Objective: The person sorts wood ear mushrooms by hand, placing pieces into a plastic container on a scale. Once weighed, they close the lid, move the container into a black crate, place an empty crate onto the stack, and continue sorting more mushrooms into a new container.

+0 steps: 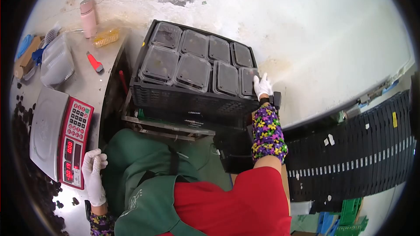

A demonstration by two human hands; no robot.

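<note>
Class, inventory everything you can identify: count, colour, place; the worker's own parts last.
Wall: 1, white, background
Open crate: 1, black, centre
Lidded boxes: 8, clear, in open crate
Table: 1, grey, left
Scale: 1, red and silver, on table
Bottle: 1, pink, table's far end
Packet: 1, yellow, beside bottle
Tool: 1, red, beyond scale
Trays: count unclear, clear, beyond scale
Dark pieces: many, blackish, around scale
Stacked crates: many, black, right
Plastic items: count unclear, green, lower right
Apron: 1, green, bottom centre
Shirt: 1, red, beside apron
Floral sleeves: 2, purple and yellow, forearms
Left hand: 1, white-gloved, beside scale
Right hand: 1, white-gloved, at front-right box
</note>
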